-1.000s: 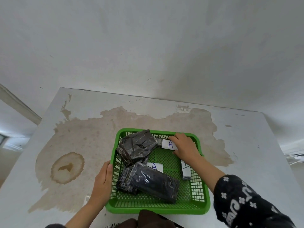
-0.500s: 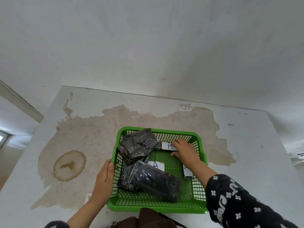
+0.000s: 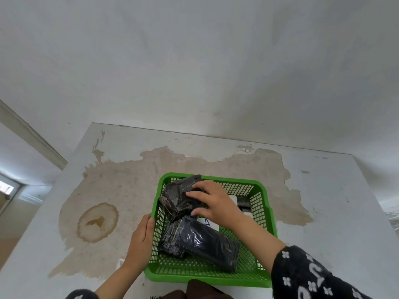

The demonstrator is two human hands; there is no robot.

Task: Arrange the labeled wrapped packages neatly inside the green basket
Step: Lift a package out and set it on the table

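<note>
A green mesh basket (image 3: 262,214) sits on the stained white table. A crumpled dark wrapped package (image 3: 177,199) leans in its far left corner, and my right hand (image 3: 213,201) rests on it with fingers spread over its right side. A longer dark wrapped package (image 3: 200,242) lies diagonally in the near part, a white label (image 3: 208,223) with blue writing peeking out beside it. A small dark package (image 3: 244,202) with a white label lies by the far right wall, partly hidden by my wrist. My left hand (image 3: 141,238) presses the basket's left wall.
The table (image 3: 323,212) has a large brown stain and a ring-shaped mark (image 3: 97,222) to the left of the basket. A white wall rises right behind the table's far edge. A dark brown object (image 3: 198,288) shows at the near edge below the basket.
My right hand has moved left from the white-labelled package at the basket's far right onto the crumpled dark package. The left hand stays on the basket's left wall.
</note>
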